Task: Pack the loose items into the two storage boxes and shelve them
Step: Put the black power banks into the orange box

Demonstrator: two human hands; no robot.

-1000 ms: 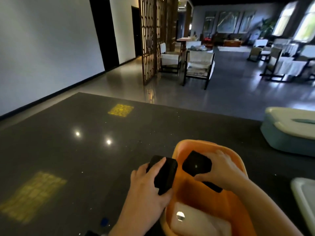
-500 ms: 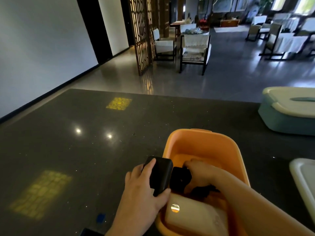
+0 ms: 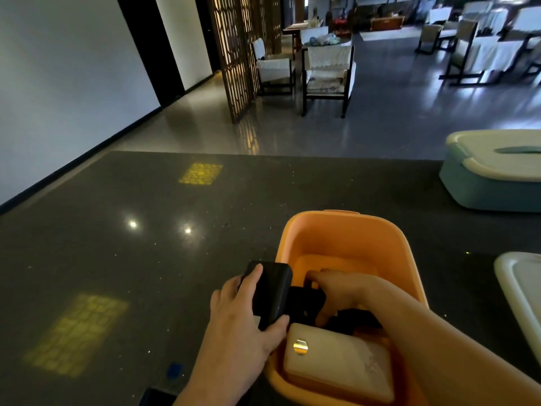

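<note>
Hands work at the near edge of a dark speckled counter. A small blue object lies on the counter close to that edge, left of the left forearm, and a dark corner of something pokes in at the very bottom; what it is cannot be told. The left hand grips a black box, thumb along its near end and fingers curled over its far left side, holding it just outside the left wall of an orange tub. The tub sits near the counter's front edge, right of centre. Inside it, at the near end, lies a cream case with a shiny round clasp. The right hand reaches down into the tub, fingers curled on a second black item that rests just beyond the cream case, against the tub's left wall. A white lid lies at the counter's right edge. Farther back, at the far right corner, stands a teal tub closed with a white lid of its own. Beyond the counter, chairs and a wooden lattice screen stand on a glossy floor.
</note>
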